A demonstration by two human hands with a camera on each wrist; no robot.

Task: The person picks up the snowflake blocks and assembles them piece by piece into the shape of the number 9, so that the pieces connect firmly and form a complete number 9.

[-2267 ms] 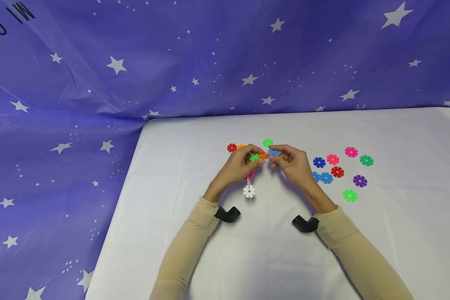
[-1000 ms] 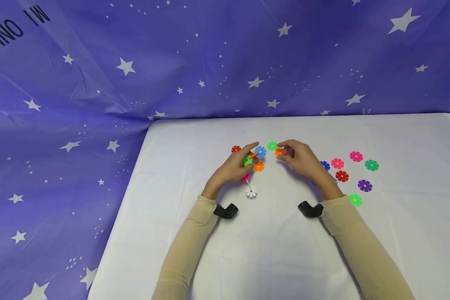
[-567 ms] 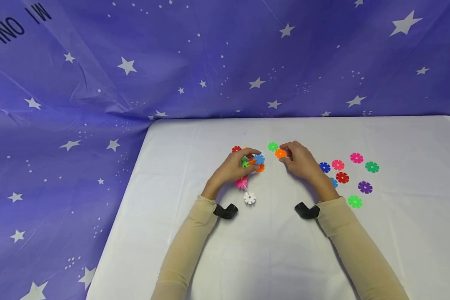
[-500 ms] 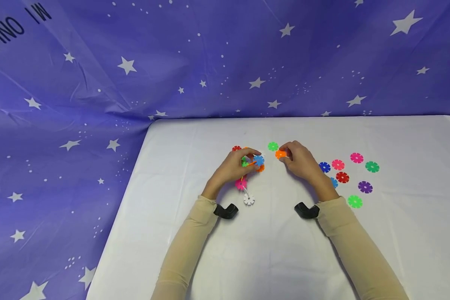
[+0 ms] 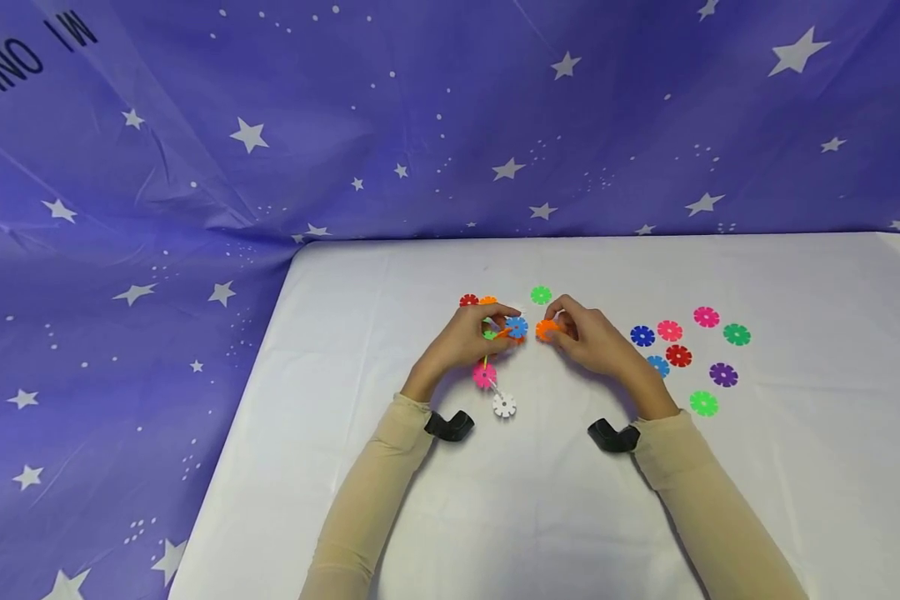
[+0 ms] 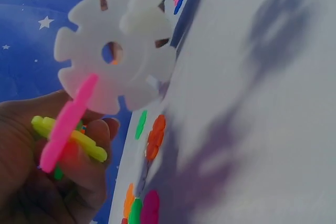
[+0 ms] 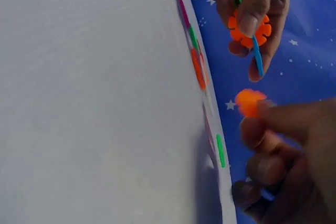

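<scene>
My left hand [image 5: 461, 337] grips a chain of interlocked notched plastic discs. From it a blue disc [image 5: 516, 327] sticks out to the right, while a pink disc [image 5: 484, 375] and a white disc [image 5: 504, 406] hang below. A yellow disc [image 6: 94, 148] crosses the pink one in the left wrist view. In the right wrist view, the thumb lies on an orange disc [image 7: 262, 31] joined to the blue one. My right hand [image 5: 592, 337] pinches a separate orange disc [image 5: 547, 330] between thumb and finger, a small gap right of the blue disc.
Behind the hands, a light green disc [image 5: 541, 295], a red disc [image 5: 468, 301] and an orange disc [image 5: 488, 300] lie on the white table [image 5: 540, 500]. Several loose discs, including a purple disc [image 5: 723, 374], lie scattered at right. A purple star-print cloth [image 5: 420, 108] hangs behind.
Earlier, my right hand was at the chain's blue disc; it then held a loose orange disc near the light green one. Now it has brought that orange disc left and nearer to the chain.
</scene>
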